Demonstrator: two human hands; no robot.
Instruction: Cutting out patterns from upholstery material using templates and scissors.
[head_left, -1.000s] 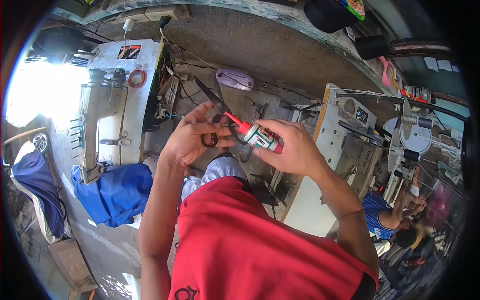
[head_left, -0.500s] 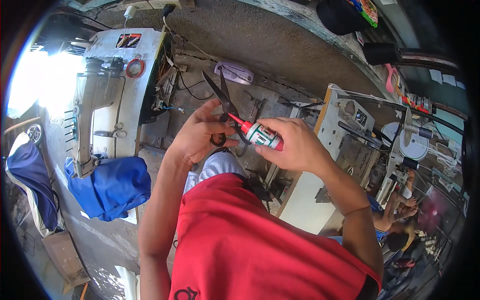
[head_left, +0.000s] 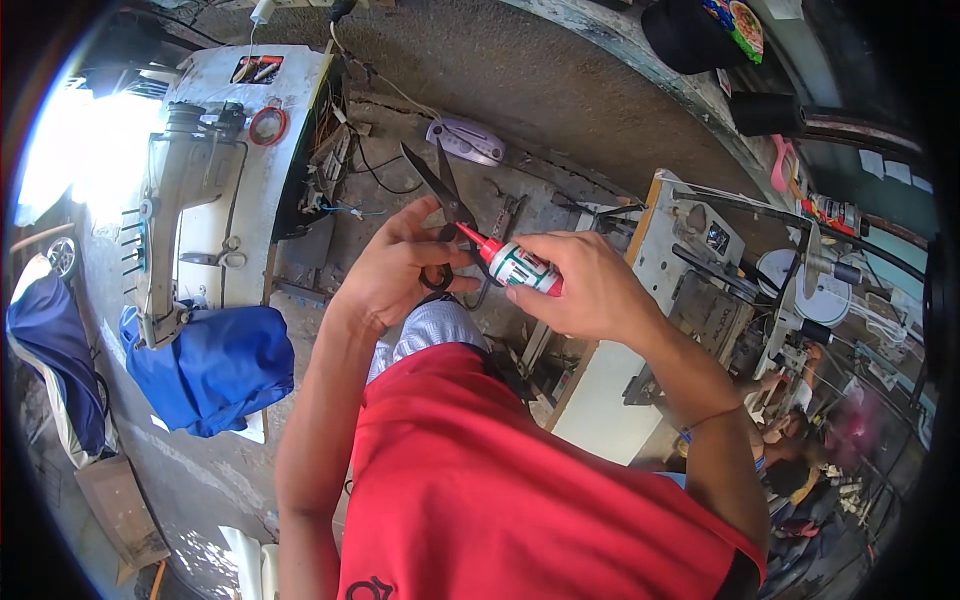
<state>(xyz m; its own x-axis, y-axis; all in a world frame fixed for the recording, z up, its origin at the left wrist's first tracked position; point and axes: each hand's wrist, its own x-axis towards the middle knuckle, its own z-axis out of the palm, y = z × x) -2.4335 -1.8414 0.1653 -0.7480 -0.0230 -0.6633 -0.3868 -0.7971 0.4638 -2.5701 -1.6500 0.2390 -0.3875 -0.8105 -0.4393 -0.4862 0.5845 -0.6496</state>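
Observation:
In my left hand (head_left: 405, 262) is a pair of dark scissors (head_left: 452, 200), its blades parted and pointing up and away from me. My fingers are around the handle loops, one of which shows below the palm. Gripped in my right hand (head_left: 590, 280) is a small white, green and red squeeze bottle (head_left: 525, 268) with a long red nozzle. The bottle is tilted, and its nozzle tip lies at the scissors near their pivot. Whether any liquid comes out is too small to see.
To the left stands a sewing machine (head_left: 190, 215) on a white table, with blue cloth (head_left: 210, 370) and small scissors (head_left: 215, 257). A purple device (head_left: 466, 141) lies ahead on the floor. At right is another machine table (head_left: 625, 400); a person (head_left: 785, 440) sits beyond it.
The whole view has shifted slightly. Both hands keep nearly the same pose, with the nozzle still at the scissors. The person at the right has moved their arms.

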